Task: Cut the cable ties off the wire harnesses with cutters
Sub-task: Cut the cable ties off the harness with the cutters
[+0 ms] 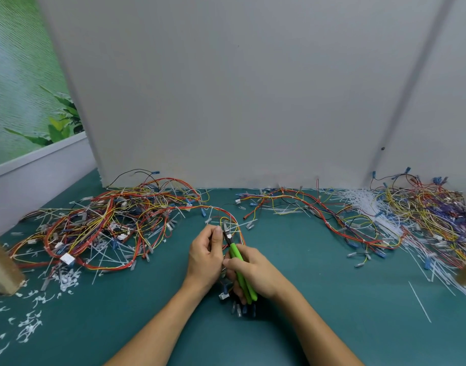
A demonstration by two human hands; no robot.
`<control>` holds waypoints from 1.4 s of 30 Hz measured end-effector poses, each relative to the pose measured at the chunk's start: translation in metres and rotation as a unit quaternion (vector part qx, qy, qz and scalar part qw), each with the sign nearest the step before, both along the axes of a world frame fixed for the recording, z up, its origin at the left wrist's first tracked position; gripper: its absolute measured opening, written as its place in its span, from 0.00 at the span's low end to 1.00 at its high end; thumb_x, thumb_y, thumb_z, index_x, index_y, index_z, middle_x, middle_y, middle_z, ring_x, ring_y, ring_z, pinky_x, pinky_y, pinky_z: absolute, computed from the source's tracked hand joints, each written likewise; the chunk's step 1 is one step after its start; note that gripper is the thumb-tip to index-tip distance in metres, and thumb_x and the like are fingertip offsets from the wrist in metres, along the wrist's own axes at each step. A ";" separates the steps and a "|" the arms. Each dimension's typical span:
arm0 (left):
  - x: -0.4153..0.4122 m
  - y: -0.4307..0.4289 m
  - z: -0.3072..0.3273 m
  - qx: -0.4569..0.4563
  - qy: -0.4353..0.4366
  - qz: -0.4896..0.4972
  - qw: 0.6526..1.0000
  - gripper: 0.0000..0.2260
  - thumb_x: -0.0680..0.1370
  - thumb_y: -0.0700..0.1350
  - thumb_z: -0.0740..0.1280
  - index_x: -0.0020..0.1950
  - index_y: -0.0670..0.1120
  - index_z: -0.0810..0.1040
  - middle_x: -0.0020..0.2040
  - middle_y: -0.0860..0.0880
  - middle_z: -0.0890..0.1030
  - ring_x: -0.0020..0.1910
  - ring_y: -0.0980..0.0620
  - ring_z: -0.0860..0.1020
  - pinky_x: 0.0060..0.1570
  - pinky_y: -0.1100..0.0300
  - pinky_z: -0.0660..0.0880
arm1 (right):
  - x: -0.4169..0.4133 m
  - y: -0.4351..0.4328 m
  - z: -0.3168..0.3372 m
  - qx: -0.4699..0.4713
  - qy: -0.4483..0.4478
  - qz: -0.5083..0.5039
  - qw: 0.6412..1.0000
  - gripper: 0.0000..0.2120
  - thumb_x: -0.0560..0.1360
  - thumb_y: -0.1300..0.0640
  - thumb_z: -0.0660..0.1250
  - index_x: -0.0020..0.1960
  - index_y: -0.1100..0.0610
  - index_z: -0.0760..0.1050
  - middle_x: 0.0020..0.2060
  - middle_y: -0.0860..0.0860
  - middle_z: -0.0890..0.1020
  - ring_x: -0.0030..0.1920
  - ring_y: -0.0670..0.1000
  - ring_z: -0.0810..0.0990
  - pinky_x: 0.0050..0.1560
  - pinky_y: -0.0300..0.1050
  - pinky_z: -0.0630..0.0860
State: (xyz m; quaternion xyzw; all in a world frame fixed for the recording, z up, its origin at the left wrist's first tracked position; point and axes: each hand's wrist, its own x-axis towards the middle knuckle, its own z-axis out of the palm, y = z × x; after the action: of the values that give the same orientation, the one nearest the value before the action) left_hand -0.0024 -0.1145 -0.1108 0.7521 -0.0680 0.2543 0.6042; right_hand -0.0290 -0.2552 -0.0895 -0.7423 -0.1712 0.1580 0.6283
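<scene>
My right hand (253, 273) grips green-handled cutters (239, 270), whose dark jaws point up and away at a red and yellow wire harness (228, 220). My left hand (206, 253) pinches that harness right beside the jaws. White cable ties stick out from the wires near the jaws. The harness runs left into a big tangled pile of harnesses (108, 225). Below my right hand hang several connector ends (239, 309) of the held harness.
A second harness (319, 210) and a dense pile of wires (424, 212) lie at the right, with loose white cable ties (364, 204) among them. Cut tie scraps (31, 326) litter the green mat at the lower left. A grey panel (239, 88) stands behind. Wooden posts (2, 270) flank both sides.
</scene>
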 end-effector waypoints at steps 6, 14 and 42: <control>0.000 0.002 0.000 0.004 -0.009 0.004 1.000 0.15 0.84 0.45 0.60 0.37 0.50 0.68 0.29 0.52 0.68 0.29 0.51 0.66 0.30 0.50 0.67 | 0.000 0.000 -0.001 -0.008 -0.022 -0.016 1.000 0.07 0.77 0.54 0.65 0.46 0.56 0.69 0.33 0.53 0.75 0.23 0.55 0.72 0.22 0.43 0.72; -0.002 0.001 0.002 0.012 -0.017 0.008 1.000 0.14 0.84 0.44 0.60 0.37 0.47 0.69 0.28 0.56 0.67 0.30 0.58 0.64 0.30 0.59 0.64 | 0.001 -0.001 -0.001 -0.034 -0.035 -0.030 0.998 0.11 0.74 0.54 0.64 0.49 0.62 0.68 0.33 0.58 0.75 0.23 0.55 0.72 0.22 0.41 0.71; 0.001 0.001 -0.003 0.000 -0.008 0.010 1.000 0.13 0.83 0.48 0.60 0.37 0.55 0.70 0.30 0.57 0.69 0.30 0.53 0.67 0.31 0.51 0.68 | 0.000 -0.001 0.002 -0.038 -0.030 -0.005 0.999 0.06 0.77 0.55 0.62 0.47 0.58 0.68 0.33 0.54 0.77 0.20 0.55 0.73 0.20 0.42 0.69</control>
State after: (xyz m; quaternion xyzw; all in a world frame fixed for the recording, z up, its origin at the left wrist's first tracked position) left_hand -0.0016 -0.1137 -0.1142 0.7507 -0.0653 0.2663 0.6010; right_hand -0.0294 -0.2563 -0.0874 -0.7709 -0.1801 0.1395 0.5947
